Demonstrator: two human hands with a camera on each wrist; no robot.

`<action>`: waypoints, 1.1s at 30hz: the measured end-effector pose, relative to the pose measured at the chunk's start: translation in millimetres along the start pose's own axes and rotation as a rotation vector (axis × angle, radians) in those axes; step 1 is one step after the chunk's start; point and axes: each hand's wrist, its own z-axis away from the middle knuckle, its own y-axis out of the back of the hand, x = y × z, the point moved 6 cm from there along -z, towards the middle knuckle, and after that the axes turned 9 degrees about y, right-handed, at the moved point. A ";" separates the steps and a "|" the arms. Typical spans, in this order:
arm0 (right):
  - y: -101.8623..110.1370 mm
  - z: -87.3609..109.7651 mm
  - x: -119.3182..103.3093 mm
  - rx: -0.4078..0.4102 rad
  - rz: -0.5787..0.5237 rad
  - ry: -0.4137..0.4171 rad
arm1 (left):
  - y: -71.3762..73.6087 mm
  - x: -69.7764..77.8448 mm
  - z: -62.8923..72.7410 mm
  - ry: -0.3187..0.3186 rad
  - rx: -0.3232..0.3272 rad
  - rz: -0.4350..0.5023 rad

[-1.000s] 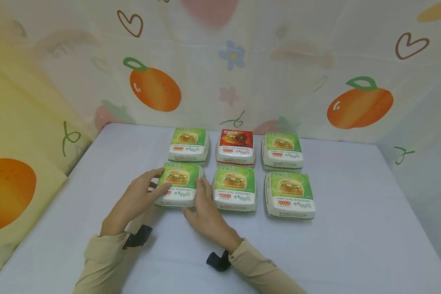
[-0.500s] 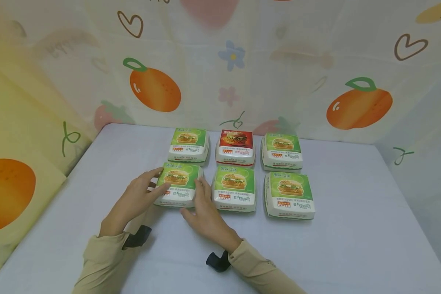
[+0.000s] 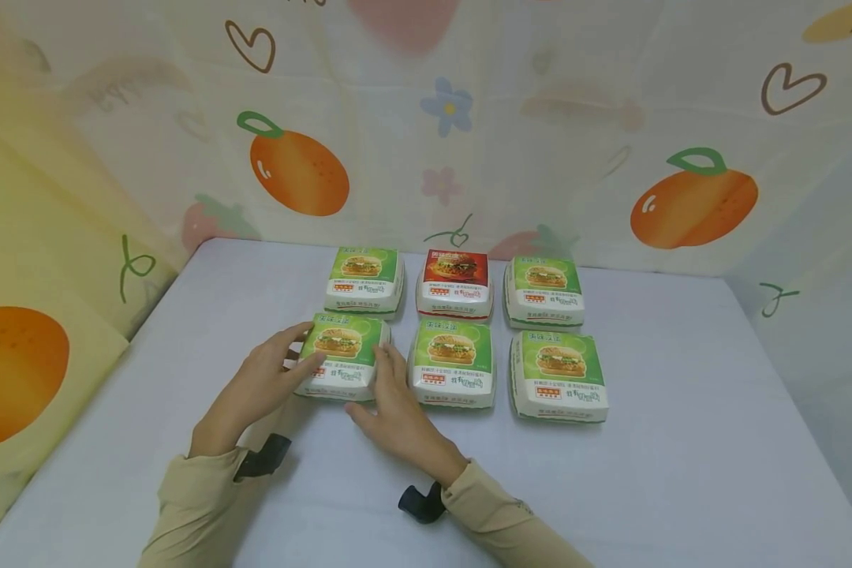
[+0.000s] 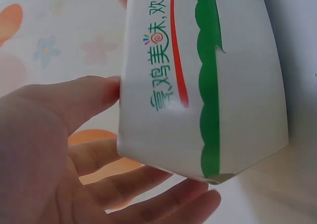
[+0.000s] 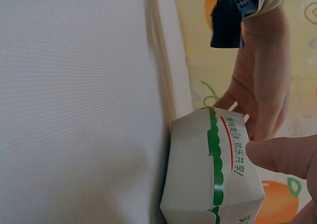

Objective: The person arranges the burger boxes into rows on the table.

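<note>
A white burger box (image 3: 344,355) with a green burger-picture lid sits at the front left of two rows. My left hand (image 3: 252,386) holds its left side, thumb over the lid and fingers along the side wall. In the left wrist view, the thumb (image 4: 84,100) meets the top edge of the box (image 4: 247,95). My right hand (image 3: 405,418) lies along the box's right side with fairly straight fingers, the thumb pointing out in front. In the right wrist view, the right thumb (image 5: 282,154) overlaps the front face of the box (image 5: 190,169).
Two more green-lidded boxes, a middle one (image 3: 452,363) and a right one (image 3: 559,377), complete the front row. Behind stand a green box (image 3: 364,280), a red-lidded box (image 3: 456,284) and another green box (image 3: 544,290). A fruit-print cloth (image 3: 539,118) hangs behind the white table (image 3: 681,442).
The front-left box has slid slightly leftward, moving with both hands and widening its gap to the middle box. The other boxes hold their places.
</note>
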 end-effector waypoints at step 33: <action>4.2 -0.6 1.6 -0.011 -0.019 -0.022 | -3.8 3.0 1.6 0.021 0.013 -0.009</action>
